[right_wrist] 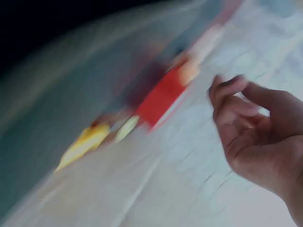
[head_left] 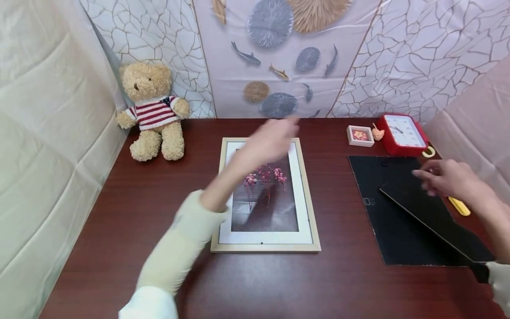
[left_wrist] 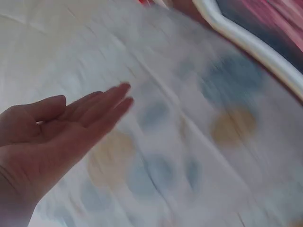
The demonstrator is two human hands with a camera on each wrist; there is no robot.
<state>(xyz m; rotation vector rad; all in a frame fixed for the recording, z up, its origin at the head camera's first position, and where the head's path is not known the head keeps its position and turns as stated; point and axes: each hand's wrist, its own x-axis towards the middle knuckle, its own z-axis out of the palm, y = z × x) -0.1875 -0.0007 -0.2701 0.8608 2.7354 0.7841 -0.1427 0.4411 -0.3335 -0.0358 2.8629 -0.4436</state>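
Note:
My left hand [head_left: 272,139] is blurred over the upper part of a light wood picture frame [head_left: 311,212]. Its fingers are extended with nothing in them in the left wrist view. Several pink dried flower sprigs [head_left: 264,175] lie inside the frame's white mat. At the right, my right hand [head_left: 454,177] hovers over a black backing board [head_left: 370,230], whose hinged stand [head_left: 434,217] lies across it. Loosely bent and holding nothing, the right hand's fingers show in the right wrist view.
A teddy bear [head_left: 153,110] in a striped shirt sits at the back left. Toward the back right are a red clock [head_left: 404,133], a small framed picture [head_left: 360,136] and a small orange ornament [head_left: 377,132]. A yellow-handled item [head_left: 459,206] lies beside the board.

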